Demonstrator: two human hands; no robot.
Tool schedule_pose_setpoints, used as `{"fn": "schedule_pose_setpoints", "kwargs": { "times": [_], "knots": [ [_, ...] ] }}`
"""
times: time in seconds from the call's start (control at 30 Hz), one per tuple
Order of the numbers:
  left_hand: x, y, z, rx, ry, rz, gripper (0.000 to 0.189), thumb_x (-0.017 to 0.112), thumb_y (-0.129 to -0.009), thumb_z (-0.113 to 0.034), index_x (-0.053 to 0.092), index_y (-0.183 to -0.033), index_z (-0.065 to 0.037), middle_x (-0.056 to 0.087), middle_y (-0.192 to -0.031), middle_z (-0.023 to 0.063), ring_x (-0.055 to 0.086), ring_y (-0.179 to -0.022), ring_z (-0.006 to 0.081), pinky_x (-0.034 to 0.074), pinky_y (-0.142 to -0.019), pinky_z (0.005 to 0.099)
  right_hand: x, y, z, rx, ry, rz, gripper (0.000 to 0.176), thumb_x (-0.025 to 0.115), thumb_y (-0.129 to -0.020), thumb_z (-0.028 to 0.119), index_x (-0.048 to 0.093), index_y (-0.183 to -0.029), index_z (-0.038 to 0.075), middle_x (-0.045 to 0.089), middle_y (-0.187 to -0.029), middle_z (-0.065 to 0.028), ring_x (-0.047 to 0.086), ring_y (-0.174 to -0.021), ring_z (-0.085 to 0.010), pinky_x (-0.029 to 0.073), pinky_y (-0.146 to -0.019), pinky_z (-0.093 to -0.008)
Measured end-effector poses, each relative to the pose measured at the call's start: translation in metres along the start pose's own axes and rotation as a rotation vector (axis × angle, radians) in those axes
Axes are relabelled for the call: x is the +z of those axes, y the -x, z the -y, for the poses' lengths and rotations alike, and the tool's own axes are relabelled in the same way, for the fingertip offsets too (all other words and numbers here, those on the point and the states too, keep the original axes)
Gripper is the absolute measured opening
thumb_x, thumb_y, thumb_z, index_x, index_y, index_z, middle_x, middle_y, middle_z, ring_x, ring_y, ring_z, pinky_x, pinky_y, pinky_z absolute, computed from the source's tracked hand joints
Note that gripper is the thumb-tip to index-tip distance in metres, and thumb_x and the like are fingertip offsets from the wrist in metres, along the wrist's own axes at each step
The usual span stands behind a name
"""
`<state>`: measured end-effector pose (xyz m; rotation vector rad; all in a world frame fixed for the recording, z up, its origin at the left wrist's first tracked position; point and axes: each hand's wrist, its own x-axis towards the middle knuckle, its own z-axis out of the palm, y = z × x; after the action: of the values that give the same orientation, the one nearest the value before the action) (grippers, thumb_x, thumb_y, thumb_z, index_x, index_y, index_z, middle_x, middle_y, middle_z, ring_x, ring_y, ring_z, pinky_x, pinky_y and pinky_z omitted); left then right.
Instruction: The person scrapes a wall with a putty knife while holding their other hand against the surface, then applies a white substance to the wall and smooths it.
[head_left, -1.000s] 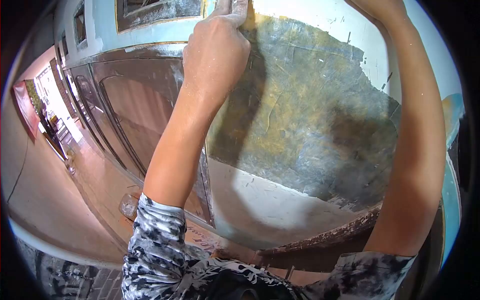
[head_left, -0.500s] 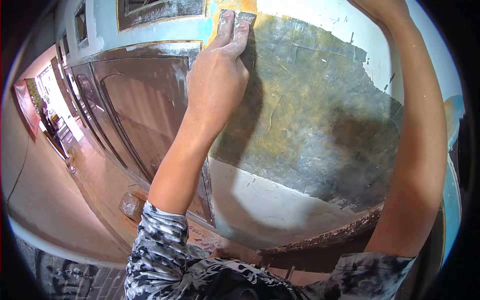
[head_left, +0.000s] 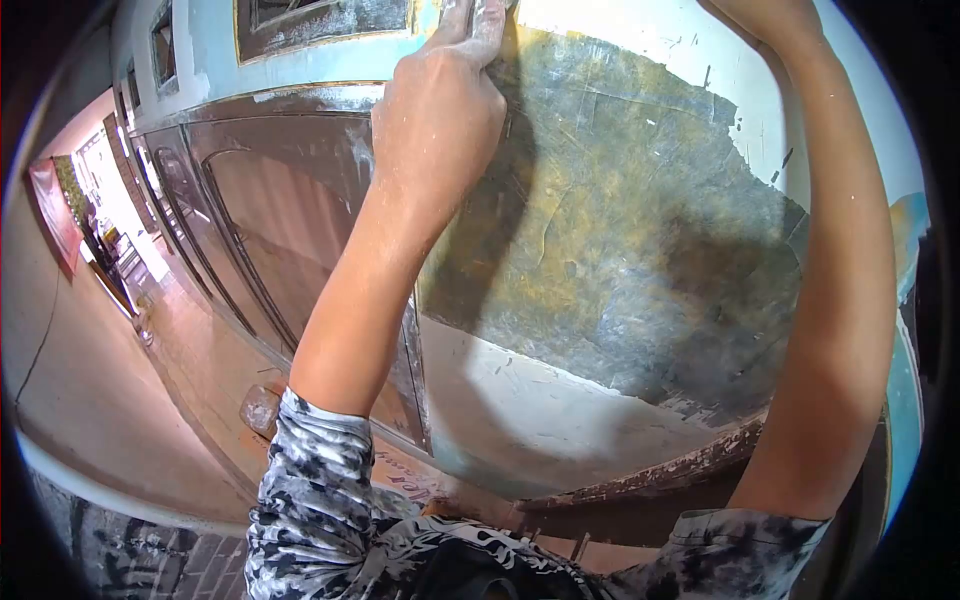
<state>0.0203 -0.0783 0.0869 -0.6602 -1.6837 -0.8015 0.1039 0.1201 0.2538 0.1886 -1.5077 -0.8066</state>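
High against the wall, my left hand (head_left: 440, 105) is closed, with two dusty fingers pressed on a thin, flat grey scraper. The scraper is almost wholly cut off by the top edge now; half a second ago it showed under the fingertips. Below and right of this hand spreads a rough grey-green and ochre patch (head_left: 610, 210) of wall, bordered by white coating (head_left: 545, 395) with ragged edges. My right hand (head_left: 765, 15) is raised at the top right, near the white wall area. Its fingers are out of the frame, so their hold is hidden.
A brown framed panel door (head_left: 270, 190) stands at the left, under a small framed opening (head_left: 320, 25). Along the patch's lower right runs a chipped brown ledge (head_left: 690, 465). A block-like object (head_left: 260, 408) lies on the walkway, which leads to a bright opening.
My left hand has slid upward and slightly right along the wall, carrying the scraper mostly beyond the top edge. My right arm stays nearly still.
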Motion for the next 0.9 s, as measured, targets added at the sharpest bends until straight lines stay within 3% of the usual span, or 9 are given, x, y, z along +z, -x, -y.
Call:
{"fn": "schedule_pose_setpoints", "kwargs": {
  "times": [0.1, 0.17, 0.3, 0.47, 0.53, 0.67, 0.9],
  "knots": [
    [0.006, 0.015, 0.006, 0.061, -0.048, -0.055, 0.047, 0.053, -0.087, 0.0, 0.07, -0.13, -0.008, 0.059, -0.145, 0.016, 0.068, -0.105, 0.0462, 0.056, -0.09, 0.0531, -0.002, 0.0, -0.001, -0.002, -0.005, 0.016, 0.056, 0.057, -0.097, 0.043, 0.058, -0.146, 0.015, 0.045, -0.161, -0.007, 0.034, -0.153, -0.0288, 0.021, -0.127, -0.0514],
    [0.003, 0.029, 0.004, 0.03, 0.015, -0.014, 0.048, 0.051, -0.091, 0.007, 0.068, -0.134, -0.008, 0.055, -0.145, 0.0227, 0.059, -0.127, 0.0404, 0.05, -0.107, 0.0418, -0.002, -0.001, -0.001, -0.004, -0.023, 0.023, 0.056, 0.057, -0.097, 0.043, 0.058, -0.145, 0.015, 0.045, -0.161, -0.0071, 0.034, -0.153, -0.0286, 0.021, -0.127, -0.0514],
    [0.004, 0.035, 0.004, 0.002, 0.063, 0.004, 0.048, 0.052, -0.092, 0.007, 0.067, -0.135, -0.007, 0.055, -0.146, 0.0222, 0.057, -0.13, 0.0401, 0.049, -0.109, 0.0416, 0.003, -0.002, -0.002, -0.008, -0.015, 0.0, 0.056, 0.058, -0.097, 0.043, 0.059, -0.145, 0.015, 0.046, -0.161, -0.0073, 0.034, -0.152, -0.0289, 0.021, -0.126, -0.0515],
    [0.01, 0.022, 0.007, 0.042, 0.04, -0.038, 0.047, 0.052, -0.091, 0.006, 0.067, -0.134, -0.008, 0.056, -0.145, 0.0219, 0.058, -0.128, 0.0409, 0.05, -0.107, 0.0412, -0.003, 0.0, 0.003, -0.006, -0.019, 0.009, 0.056, 0.057, -0.097, 0.043, 0.059, -0.145, 0.015, 0.046, -0.161, -0.0076, 0.034, -0.153, -0.0287, 0.021, -0.126, -0.0514],
    [0.01, 0.015, 0.005, 0.083, 0.012, -0.08, 0.049, 0.053, -0.085, 0.001, 0.07, -0.13, -0.008, 0.056, -0.149, 0.0159, 0.069, -0.103, 0.0443, 0.057, -0.088, 0.052, -0.002, -0.001, 0.001, -0.006, -0.022, 0.011, 0.056, 0.058, -0.097, 0.043, 0.058, -0.145, 0.015, 0.046, -0.161, -0.0076, 0.034, -0.153, -0.0287, 0.021, -0.126, -0.0513],
    [-0.002, -0.001, -0.011, -0.017, 0.045, -0.018, 0.043, 0.053, -0.087, -0.001, 0.071, -0.126, -0.006, 0.06, -0.143, 0.0138, 0.067, -0.097, 0.0483, 0.056, -0.084, 0.0566, 0.0, -0.001, 0.0, -0.002, -0.02, 0.006, 0.057, 0.058, -0.097, 0.044, 0.058, -0.145, 0.014, 0.047, -0.16, -0.0079, 0.035, -0.152, -0.0293, 0.022, -0.126, -0.0514],
    [-0.001, -0.007, -0.012, 0.002, 0.02, -0.049, 0.044, 0.053, -0.087, -0.001, 0.07, -0.127, -0.007, 0.065, -0.135, 0.0166, 0.067, -0.094, 0.0482, 0.055, -0.083, 0.058, 0.001, -0.001, -0.003, -0.013, -0.004, -0.007, 0.057, 0.057, -0.097, 0.045, 0.058, -0.146, 0.015, 0.047, -0.16, -0.0081, 0.034, -0.153, -0.0293, 0.022, -0.126, -0.0517]
  ]
}}
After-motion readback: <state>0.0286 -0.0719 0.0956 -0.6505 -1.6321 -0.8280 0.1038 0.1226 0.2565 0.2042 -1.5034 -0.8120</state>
